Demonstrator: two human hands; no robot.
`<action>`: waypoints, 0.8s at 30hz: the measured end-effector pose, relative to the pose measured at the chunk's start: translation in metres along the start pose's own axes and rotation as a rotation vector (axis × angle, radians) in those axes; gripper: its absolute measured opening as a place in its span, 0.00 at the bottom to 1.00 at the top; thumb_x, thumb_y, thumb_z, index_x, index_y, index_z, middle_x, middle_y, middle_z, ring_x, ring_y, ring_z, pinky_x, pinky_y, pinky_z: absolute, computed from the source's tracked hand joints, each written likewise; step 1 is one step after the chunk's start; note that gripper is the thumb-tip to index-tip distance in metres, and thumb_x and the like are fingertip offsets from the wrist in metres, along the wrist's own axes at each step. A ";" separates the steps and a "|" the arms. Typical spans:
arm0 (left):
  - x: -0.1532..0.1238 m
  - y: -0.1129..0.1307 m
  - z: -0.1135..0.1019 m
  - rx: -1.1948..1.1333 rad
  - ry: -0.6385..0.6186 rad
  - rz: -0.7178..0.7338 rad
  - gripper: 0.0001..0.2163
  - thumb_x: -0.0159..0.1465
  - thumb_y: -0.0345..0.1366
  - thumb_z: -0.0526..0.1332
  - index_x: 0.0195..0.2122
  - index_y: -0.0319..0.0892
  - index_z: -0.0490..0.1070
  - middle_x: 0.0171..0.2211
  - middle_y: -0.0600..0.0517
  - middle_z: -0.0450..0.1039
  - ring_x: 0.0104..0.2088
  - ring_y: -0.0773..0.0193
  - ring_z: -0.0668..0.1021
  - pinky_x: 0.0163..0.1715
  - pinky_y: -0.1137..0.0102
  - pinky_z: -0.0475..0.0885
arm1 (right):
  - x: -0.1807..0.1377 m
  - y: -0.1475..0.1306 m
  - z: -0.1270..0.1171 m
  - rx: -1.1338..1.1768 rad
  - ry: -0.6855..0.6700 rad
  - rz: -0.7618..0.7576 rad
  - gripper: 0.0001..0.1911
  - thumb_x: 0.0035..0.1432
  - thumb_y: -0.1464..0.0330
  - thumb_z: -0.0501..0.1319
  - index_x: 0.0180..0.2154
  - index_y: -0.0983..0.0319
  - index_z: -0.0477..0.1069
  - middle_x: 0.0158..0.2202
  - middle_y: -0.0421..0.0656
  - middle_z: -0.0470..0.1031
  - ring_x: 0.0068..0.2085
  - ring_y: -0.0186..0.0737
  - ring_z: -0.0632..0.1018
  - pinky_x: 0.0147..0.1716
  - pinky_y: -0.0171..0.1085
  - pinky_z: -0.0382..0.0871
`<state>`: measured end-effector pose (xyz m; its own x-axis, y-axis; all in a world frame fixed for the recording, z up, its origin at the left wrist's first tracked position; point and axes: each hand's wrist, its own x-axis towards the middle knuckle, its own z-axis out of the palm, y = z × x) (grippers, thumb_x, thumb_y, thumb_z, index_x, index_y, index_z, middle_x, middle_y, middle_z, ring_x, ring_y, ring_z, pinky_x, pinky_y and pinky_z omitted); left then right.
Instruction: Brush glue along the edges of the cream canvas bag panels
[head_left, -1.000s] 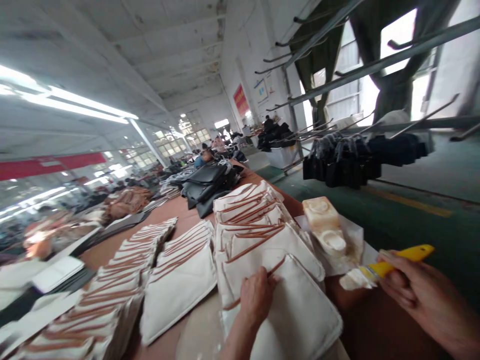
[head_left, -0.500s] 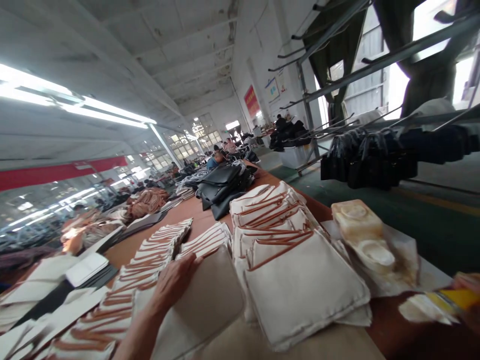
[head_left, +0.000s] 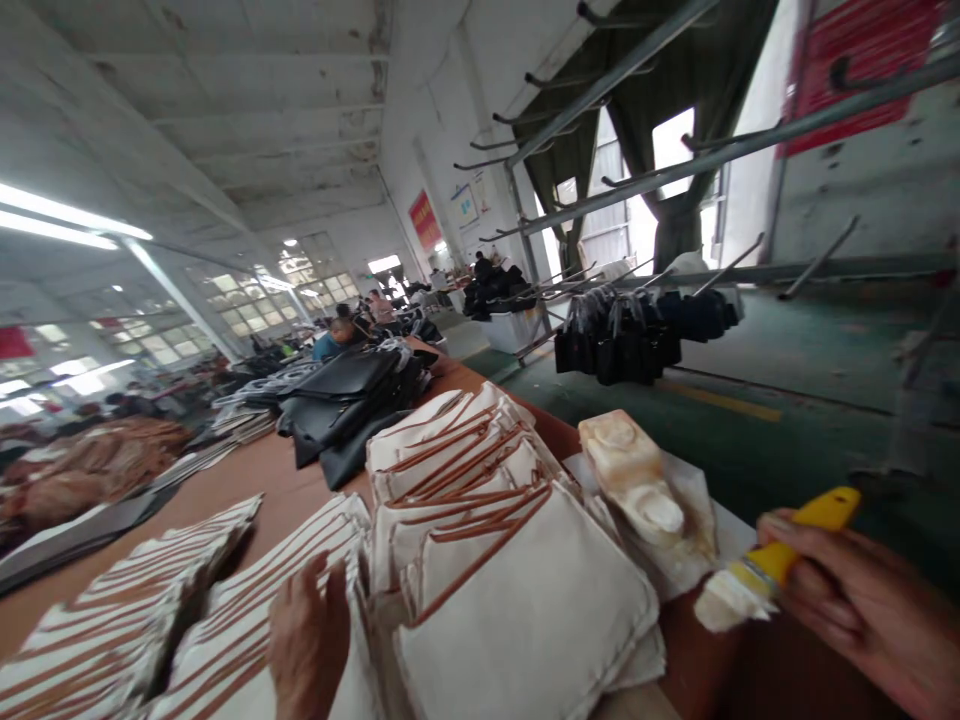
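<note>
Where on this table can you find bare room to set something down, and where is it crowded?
Bare tabletop shows between the black bags and the pouch rows on the left, and to the right of the front pouch, near the brush. It is crowded around the left hand, where pouches overlap tightly.

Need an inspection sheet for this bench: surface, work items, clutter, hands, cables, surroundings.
Surface: brown table, largely covered.
Work items: cream pieces with brown edging, overlapping in rows; yellow brush, bristles coated whitish; stained container on a whitish sheet.
Clutter: black bag-like items piled farther along; brown bundle at left.
Hands: right hand grips the brush, bristles off the container; left hand at the middle row, grip unclear.
Cables: nothing seen.
Surroundings: metal rack with dark bags at right; people farther back.
</note>
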<state>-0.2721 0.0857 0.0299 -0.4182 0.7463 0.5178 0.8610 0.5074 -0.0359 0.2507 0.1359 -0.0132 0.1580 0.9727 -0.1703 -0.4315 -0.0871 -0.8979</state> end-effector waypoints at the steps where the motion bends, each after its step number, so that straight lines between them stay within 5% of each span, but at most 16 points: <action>1: 0.002 0.029 -0.003 -0.090 -0.012 0.087 0.21 0.70 0.45 0.42 0.53 0.36 0.65 0.50 0.39 0.71 0.52 0.50 0.71 0.54 0.62 0.63 | -0.001 0.000 0.004 0.043 -0.031 0.088 0.24 0.51 0.56 0.71 0.16 0.59 0.62 0.13 0.37 0.54 0.14 0.29 0.58 0.14 0.35 0.49; 5: -0.005 0.154 -0.013 -0.341 -0.238 0.419 0.15 0.70 0.42 0.47 0.45 0.45 0.71 0.45 0.47 0.75 0.47 0.56 0.74 0.49 0.66 0.65 | -0.008 0.001 0.013 0.149 -0.097 0.133 0.25 0.50 0.56 0.71 0.17 0.62 0.63 0.12 0.35 0.55 0.15 0.27 0.56 0.14 0.30 0.47; 10: -0.019 0.250 -0.011 -0.328 -0.334 0.407 0.13 0.67 0.42 0.53 0.43 0.47 0.75 0.43 0.46 0.77 0.46 0.52 0.75 0.43 0.61 0.65 | -0.008 -0.006 -0.007 0.208 -0.128 0.129 0.26 0.53 0.57 0.70 0.16 0.63 0.61 0.12 0.35 0.54 0.15 0.27 0.55 0.14 0.29 0.46; 16: -0.012 0.271 -0.019 -0.360 -0.431 0.299 0.10 0.62 0.42 0.58 0.33 0.43 0.75 0.36 0.45 0.77 0.41 0.51 0.76 0.37 0.64 0.65 | 0.000 -0.019 -0.033 0.270 -0.120 0.106 0.20 0.55 0.59 0.69 0.21 0.62 0.65 0.13 0.33 0.55 0.15 0.26 0.53 0.14 0.29 0.44; 24: -0.049 0.263 -0.068 -0.662 -0.610 0.438 0.15 0.63 0.46 0.56 0.36 0.42 0.77 0.29 0.53 0.76 0.31 0.62 0.76 0.32 0.72 0.67 | -0.002 -0.047 0.001 0.227 -0.214 -0.101 0.16 0.56 0.59 0.68 0.28 0.61 0.67 0.15 0.31 0.55 0.15 0.27 0.54 0.14 0.30 0.45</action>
<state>-0.0057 0.1529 0.0530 0.0570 0.9976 0.0393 0.8848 -0.0688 0.4609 0.2697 0.1386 0.0297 0.0300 0.9992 0.0262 -0.6140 0.0391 -0.7884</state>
